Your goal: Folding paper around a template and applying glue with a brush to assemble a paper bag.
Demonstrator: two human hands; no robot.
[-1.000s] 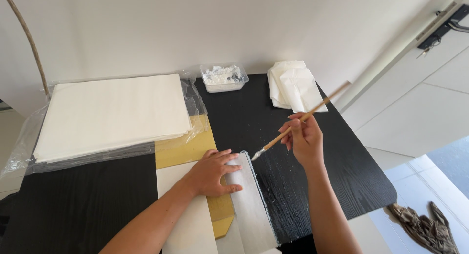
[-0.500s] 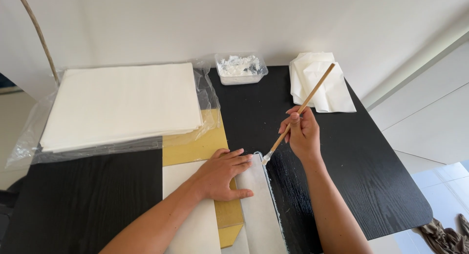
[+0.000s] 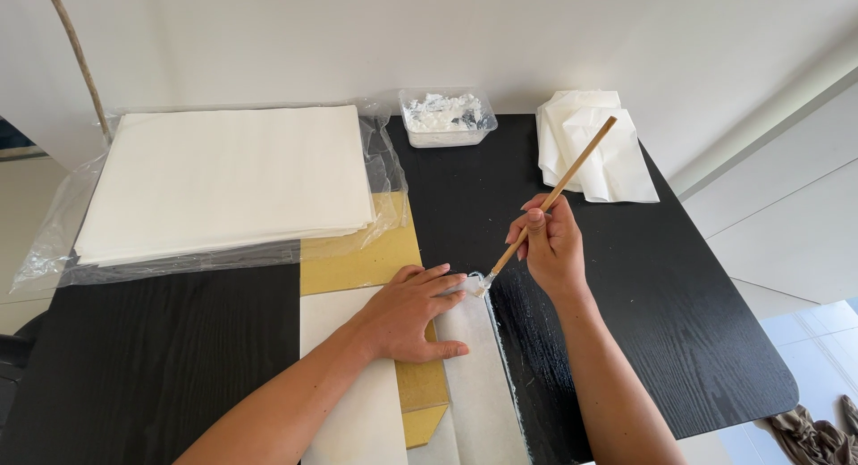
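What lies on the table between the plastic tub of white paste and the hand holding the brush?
Head view: only bare black table lies between the plastic tub and the right hand gripping the brush; nothing else sits there.

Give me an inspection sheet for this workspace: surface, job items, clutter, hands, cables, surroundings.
Surface: black wood-grain table, white smears beside the strip.
Job's things: white paper strip lying on yellow board; wooden-handled brush, tip at the strip's top edge; clear tub of white paste.
Clutter: stack of white sheets on clear plastic wrap; crumpled white paper.
Hands: left hand pressed flat on the strip; right hand gripping the brush.
Cables: nothing seen.
Surroundings: white wall, thin stick leaning at left, tiled floor, cloth on floor.
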